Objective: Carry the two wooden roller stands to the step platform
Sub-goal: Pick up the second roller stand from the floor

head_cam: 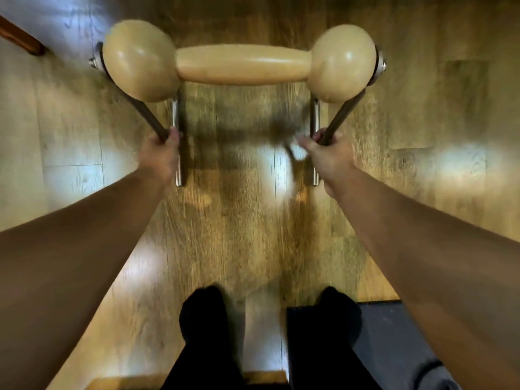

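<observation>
I had the wooden roller stand (239,64) aloft mid-carry, left hand (160,154) and right hand (327,156) clenched round its struts, the step platform yet to find.

The wooden roller stand (239,64) is in front of the person, above the floor (239,220). The left hand (160,156) holds its left leg (146,116) and the right hand (327,157) holds its right leg (342,116). The roller lies across between both legs. Under it, two metal bars (176,142) run toward the person. Below, the two feet (202,313) stand on the floor, the right one on a mat (394,347).
</observation>
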Demonstrator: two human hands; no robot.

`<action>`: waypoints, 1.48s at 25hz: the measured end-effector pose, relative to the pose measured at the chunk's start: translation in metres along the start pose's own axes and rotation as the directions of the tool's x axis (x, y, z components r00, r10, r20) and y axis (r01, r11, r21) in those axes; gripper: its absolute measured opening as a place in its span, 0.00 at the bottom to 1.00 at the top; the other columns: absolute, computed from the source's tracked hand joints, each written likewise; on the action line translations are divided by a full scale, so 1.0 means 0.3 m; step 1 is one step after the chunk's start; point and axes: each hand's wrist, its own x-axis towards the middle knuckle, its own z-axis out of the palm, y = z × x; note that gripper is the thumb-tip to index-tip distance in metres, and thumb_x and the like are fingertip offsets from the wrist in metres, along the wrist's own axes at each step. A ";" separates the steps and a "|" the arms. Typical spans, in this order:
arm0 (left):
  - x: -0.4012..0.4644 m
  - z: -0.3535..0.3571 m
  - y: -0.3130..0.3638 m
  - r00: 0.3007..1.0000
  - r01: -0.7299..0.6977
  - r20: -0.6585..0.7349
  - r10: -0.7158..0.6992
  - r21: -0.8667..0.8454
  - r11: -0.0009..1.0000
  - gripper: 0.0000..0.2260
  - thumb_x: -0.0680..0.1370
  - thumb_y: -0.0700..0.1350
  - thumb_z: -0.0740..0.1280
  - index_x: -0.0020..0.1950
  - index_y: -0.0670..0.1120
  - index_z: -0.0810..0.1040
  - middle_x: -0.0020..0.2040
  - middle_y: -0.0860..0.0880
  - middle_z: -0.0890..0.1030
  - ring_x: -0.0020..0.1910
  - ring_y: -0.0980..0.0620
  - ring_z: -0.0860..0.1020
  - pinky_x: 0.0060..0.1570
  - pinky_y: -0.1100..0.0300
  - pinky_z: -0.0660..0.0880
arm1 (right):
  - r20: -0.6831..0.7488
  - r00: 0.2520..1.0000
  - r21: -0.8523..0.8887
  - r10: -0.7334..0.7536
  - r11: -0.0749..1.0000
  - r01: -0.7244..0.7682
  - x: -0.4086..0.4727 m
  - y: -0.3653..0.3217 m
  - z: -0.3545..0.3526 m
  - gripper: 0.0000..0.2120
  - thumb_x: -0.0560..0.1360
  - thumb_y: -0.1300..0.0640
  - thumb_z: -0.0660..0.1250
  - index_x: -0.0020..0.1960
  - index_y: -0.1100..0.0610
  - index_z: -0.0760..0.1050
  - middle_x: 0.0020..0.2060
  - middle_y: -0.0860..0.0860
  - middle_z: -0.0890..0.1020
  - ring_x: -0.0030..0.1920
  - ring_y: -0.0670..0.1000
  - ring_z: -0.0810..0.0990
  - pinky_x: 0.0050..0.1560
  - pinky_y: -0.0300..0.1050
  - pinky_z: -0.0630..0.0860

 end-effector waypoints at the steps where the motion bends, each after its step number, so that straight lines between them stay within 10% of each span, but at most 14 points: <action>1: 0.000 0.004 0.000 1.000 -0.006 0.000 0.006 0.018 1.000 0.10 0.85 0.56 0.62 0.61 0.55 0.79 0.54 0.57 0.82 0.55 0.59 0.78 0.50 0.60 0.71 | -0.038 0.999 0.002 0.006 1.000 -0.006 0.010 -0.009 0.005 0.12 0.77 0.48 0.74 0.55 0.53 0.78 0.48 0.49 0.84 0.54 0.53 0.83 0.54 0.48 0.79; 11: -0.246 -0.034 -0.067 0.982 -0.080 -0.167 0.084 0.026 0.996 0.14 0.84 0.61 0.60 0.51 0.55 0.80 0.47 0.55 0.84 0.48 0.56 0.82 0.47 0.58 0.75 | -0.114 0.989 0.119 0.091 0.990 -0.077 -0.203 0.047 -0.058 0.16 0.82 0.44 0.66 0.49 0.56 0.83 0.46 0.57 0.87 0.49 0.58 0.86 0.51 0.52 0.81; 18: -0.510 -0.096 -0.006 0.976 -0.108 -0.200 0.085 -0.105 0.989 0.09 0.86 0.52 0.63 0.47 0.52 0.76 0.30 0.64 0.77 0.31 0.66 0.75 0.36 0.68 0.74 | -0.267 0.956 0.234 0.121 0.971 -0.057 -0.410 -0.054 -0.141 0.14 0.78 0.49 0.72 0.39 0.56 0.75 0.29 0.50 0.70 0.23 0.43 0.68 0.22 0.34 0.63; 26: -0.900 -0.334 0.202 0.947 -0.015 -0.320 -0.029 -0.134 0.991 0.24 0.76 0.68 0.67 0.26 0.55 0.73 0.22 0.58 0.67 0.23 0.57 0.66 0.27 0.63 0.63 | -0.161 0.986 0.072 0.039 0.997 -0.027 -0.769 -0.261 -0.298 0.24 0.72 0.51 0.71 0.21 0.52 0.66 0.20 0.46 0.65 0.21 0.49 0.63 0.24 0.39 0.57; 31: -1.155 -0.587 0.350 0.957 0.043 -0.268 -0.112 -0.250 0.967 0.26 0.69 0.70 0.72 0.26 0.52 0.70 0.25 0.52 0.65 0.25 0.50 0.62 0.32 0.51 0.60 | -0.099 0.995 -0.038 -0.017 0.999 0.013 -1.048 -0.496 -0.340 0.20 0.71 0.47 0.70 0.25 0.53 0.69 0.20 0.47 0.68 0.22 0.51 0.66 0.28 0.42 0.62; 37: -1.447 -0.813 0.594 0.948 -0.073 -0.316 -0.036 -0.326 0.943 0.24 0.78 0.61 0.72 0.24 0.53 0.75 0.22 0.58 0.68 0.22 0.56 0.66 0.29 0.58 0.62 | -0.040 0.994 -0.093 -0.098 0.991 0.094 -1.336 -0.858 -0.376 0.14 0.68 0.46 0.69 0.35 0.57 0.77 0.28 0.53 0.72 0.28 0.52 0.69 0.28 0.43 0.62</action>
